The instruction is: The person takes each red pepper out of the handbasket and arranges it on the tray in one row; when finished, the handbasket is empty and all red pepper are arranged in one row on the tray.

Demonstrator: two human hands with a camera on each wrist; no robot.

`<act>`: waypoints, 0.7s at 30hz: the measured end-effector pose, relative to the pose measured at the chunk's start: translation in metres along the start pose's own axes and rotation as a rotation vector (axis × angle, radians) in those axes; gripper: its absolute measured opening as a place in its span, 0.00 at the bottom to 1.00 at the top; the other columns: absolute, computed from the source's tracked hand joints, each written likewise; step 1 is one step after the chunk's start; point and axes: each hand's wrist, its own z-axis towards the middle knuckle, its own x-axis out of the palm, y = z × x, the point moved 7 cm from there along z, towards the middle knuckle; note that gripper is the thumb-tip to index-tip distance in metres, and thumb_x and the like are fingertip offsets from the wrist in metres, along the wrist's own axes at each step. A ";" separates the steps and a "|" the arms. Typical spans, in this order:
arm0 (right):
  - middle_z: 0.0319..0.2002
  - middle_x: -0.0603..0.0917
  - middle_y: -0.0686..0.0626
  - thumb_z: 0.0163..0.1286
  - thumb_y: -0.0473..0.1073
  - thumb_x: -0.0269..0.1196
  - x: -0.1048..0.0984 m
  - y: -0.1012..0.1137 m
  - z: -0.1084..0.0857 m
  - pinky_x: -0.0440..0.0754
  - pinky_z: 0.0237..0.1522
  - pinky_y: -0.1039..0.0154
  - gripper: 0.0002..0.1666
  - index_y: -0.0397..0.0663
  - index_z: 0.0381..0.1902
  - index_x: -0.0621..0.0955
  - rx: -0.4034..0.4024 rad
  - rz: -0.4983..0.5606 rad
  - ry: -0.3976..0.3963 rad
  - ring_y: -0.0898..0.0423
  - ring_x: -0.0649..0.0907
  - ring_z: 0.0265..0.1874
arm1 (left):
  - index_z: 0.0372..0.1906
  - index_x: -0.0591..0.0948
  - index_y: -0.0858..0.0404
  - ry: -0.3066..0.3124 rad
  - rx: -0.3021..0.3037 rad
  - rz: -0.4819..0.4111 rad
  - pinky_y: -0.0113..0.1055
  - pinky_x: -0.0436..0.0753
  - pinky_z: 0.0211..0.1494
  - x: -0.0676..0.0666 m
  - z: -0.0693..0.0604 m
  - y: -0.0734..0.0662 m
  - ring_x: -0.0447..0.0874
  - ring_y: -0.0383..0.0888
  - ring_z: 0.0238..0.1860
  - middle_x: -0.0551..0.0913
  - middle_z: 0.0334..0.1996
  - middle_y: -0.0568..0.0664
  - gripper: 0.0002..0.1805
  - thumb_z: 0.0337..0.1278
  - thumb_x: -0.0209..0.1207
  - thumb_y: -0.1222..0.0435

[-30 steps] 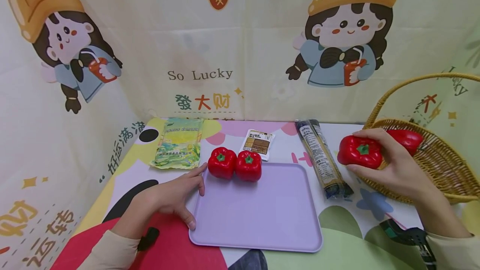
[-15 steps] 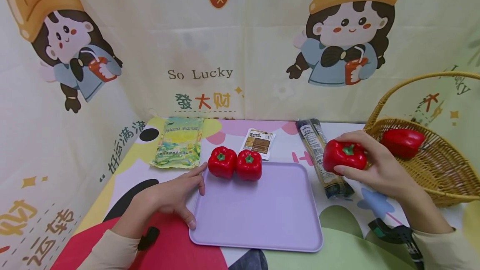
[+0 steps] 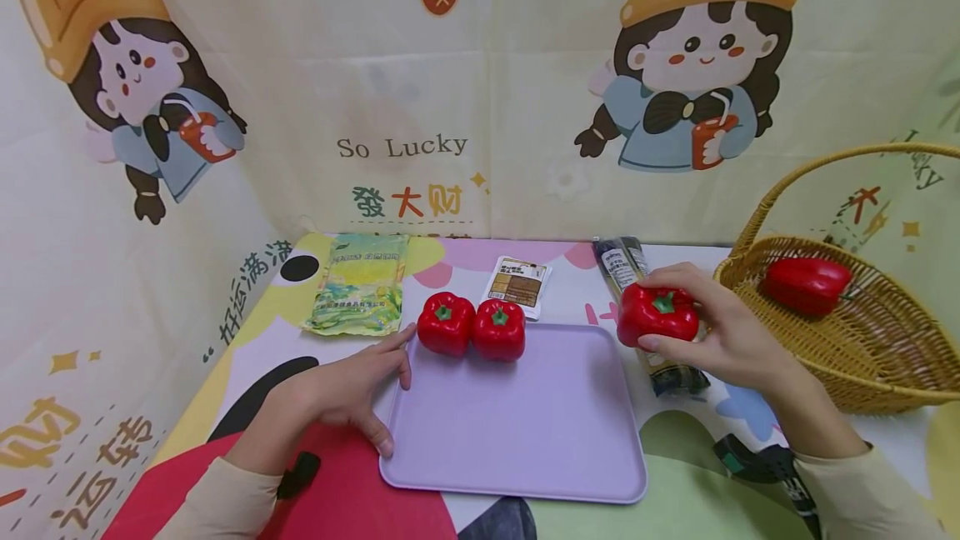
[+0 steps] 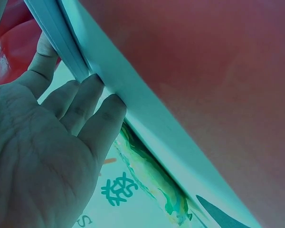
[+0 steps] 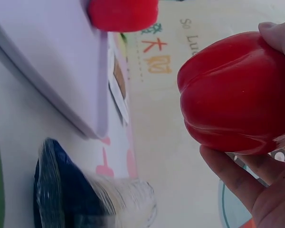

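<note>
counted two red peppers (image 3: 482, 333) on lilac tray (image 3: 517, 423), third pepper (image 3: 806, 285) in basket (image 3: 892, 350). holding fourth pepper (image 3: 654, 317) in right grip (image 3: 731, 336); touching tray edge with left grip (image 3: 351, 386) uncurled.

The tray (image 3: 517, 432) is showing plain lilac. On its far-left corner, two peppers (image 3: 442, 336) (image 3: 501, 344) are gleaming red with green stems; near its right edge, a third pepper (image 3: 651, 322) is matching them. Right of the tray, a basket (image 3: 885, 357) is showing a woven pattern in golden brown.

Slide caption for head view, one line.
Right hand holds a glossy red bell pepper; left hand touches a lilac rectangular tray bearing two more peppers.
</note>
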 end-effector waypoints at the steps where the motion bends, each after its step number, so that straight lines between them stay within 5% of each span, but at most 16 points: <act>1: 0.60 0.78 0.52 0.43 0.29 0.82 0.001 0.000 0.001 0.86 0.42 0.70 0.49 0.50 0.65 0.77 -0.003 0.001 0.002 0.61 0.76 0.58 | 0.44 0.75 0.44 0.001 -0.001 -0.001 0.54 0.76 0.70 0.000 0.000 0.000 0.45 0.58 0.82 0.47 0.83 0.51 0.36 0.26 0.84 0.47; 21: 0.60 0.78 0.56 0.48 0.38 0.83 0.040 0.002 0.015 0.88 0.44 0.62 0.46 0.59 0.64 0.76 -0.010 0.044 0.091 0.59 0.76 0.59 | 0.44 0.75 0.44 -0.004 0.001 -0.003 0.55 0.75 0.71 0.000 0.000 0.001 0.45 0.58 0.82 0.47 0.83 0.51 0.36 0.26 0.84 0.46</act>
